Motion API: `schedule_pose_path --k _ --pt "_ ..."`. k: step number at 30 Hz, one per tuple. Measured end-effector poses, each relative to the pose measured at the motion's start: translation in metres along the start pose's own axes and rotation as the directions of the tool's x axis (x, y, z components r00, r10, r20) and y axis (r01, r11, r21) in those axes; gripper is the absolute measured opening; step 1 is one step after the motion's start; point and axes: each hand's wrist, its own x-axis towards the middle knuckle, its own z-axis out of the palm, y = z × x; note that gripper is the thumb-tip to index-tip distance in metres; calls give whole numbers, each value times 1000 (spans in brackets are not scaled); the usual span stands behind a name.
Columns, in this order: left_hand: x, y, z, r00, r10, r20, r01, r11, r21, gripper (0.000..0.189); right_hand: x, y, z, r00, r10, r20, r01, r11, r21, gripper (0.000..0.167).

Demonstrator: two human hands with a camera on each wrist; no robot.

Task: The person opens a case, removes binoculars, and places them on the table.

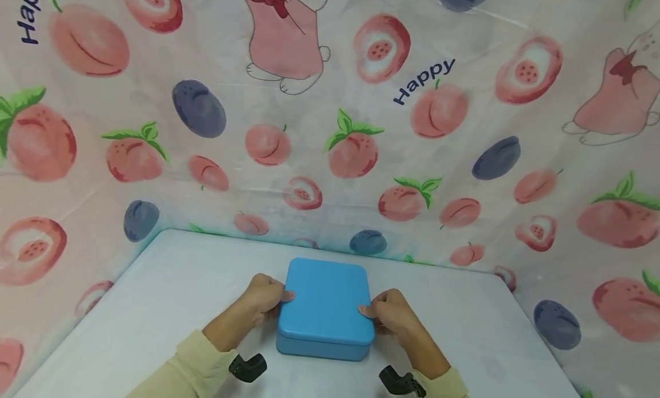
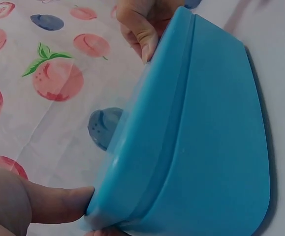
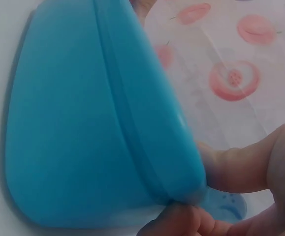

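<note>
A blue rectangular box (image 1: 325, 300) with rounded corners sits on the white table, its lid (image 1: 327, 289) on top. Only a thin seam parts the lid from the base (image 2: 221, 128) in the left wrist view. My left hand (image 1: 265, 298) pinches the lid's left rim, thumb (image 2: 61, 202) on the upper edge and fingertips below it. At the right rim, my right hand (image 1: 393, 313) pinches the lid likewise, with its thumb (image 3: 238, 169) above and fingers (image 3: 181, 221) under the lip. What the box contains is hidden.
The white tabletop (image 1: 185, 283) spreads around the box. Behind and beside it hangs a pale cloth (image 1: 319, 157) printed with peaches, dark blue fruit and rabbits. Black straps or mounts (image 1: 248, 367) sit at both wrists, by the beige sleeves (image 1: 196, 363).
</note>
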Motion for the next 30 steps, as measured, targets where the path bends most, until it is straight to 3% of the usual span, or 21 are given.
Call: schedule_pose_path --k 7,12,17,22,30 --pt "-2 2 -1 1000 -14 14 15 999 -43 39 -7 -4 -1 999 -42 -9 42 999 -27 25" --pt "-5 21 -5 999 35 42 -31 996 -84 43 -12 -12 -4 996 -90 -20 90 996 -19 26" --pt "-8 33 -13 997 75 28 -72 993 -93 40 -16 -23 -7 991 -128 -35 129 991 25 32" --pt "-13 29 -23 995 103 -1 -102 992 -73 37 -20 -29 -7 986 -157 -61 161 983 83 40" --pt "-21 20 -39 991 133 5 -132 990 -55 51 -29 -27 7 986 -167 -27 169 966 197 59"
